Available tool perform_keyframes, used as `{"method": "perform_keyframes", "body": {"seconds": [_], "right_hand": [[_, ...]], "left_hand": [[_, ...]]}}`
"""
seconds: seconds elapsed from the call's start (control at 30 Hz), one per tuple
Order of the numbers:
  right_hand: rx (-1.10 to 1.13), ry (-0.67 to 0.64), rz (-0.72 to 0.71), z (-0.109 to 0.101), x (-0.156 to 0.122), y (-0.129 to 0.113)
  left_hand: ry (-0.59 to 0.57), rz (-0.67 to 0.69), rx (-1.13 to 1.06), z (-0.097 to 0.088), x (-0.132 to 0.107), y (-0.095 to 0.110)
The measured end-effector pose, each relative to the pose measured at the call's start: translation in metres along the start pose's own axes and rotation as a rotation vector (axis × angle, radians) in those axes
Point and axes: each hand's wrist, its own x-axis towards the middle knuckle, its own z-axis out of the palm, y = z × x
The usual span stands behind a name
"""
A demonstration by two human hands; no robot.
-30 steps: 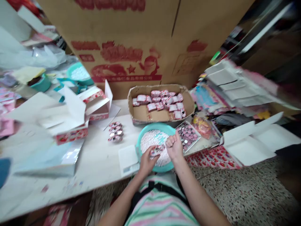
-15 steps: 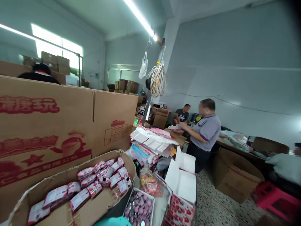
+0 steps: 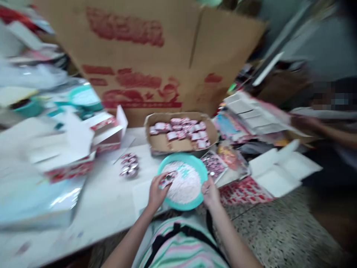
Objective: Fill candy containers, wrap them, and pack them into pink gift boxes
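Well, left hand (image 3: 157, 195) pinching a foil sachet strip (image 3: 168, 179) by its edge, above the teal basin (image 3: 182, 158) | right hand (image 3: 210, 192) loosely open, empty, near its rim | strip light, flimsy, slippery: hold by the edge

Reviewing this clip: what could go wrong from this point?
The teal basin seems to sit right at the edge of the white table, so a knock from the right hand could tip it. The left hand holds a small pink-and-silver packet above loose white pieces, which could scatter.
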Motion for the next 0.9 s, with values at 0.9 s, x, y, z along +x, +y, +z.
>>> {"method": "perform_keyframes", "body": {"seconds": [0.9], "right_hand": [[0.225, 0.234, 0.201, 0.007, -0.019, 0.035]], "left_hand": [[0.05, -0.253, 0.122, -0.07, -0.056, -0.157]]}}
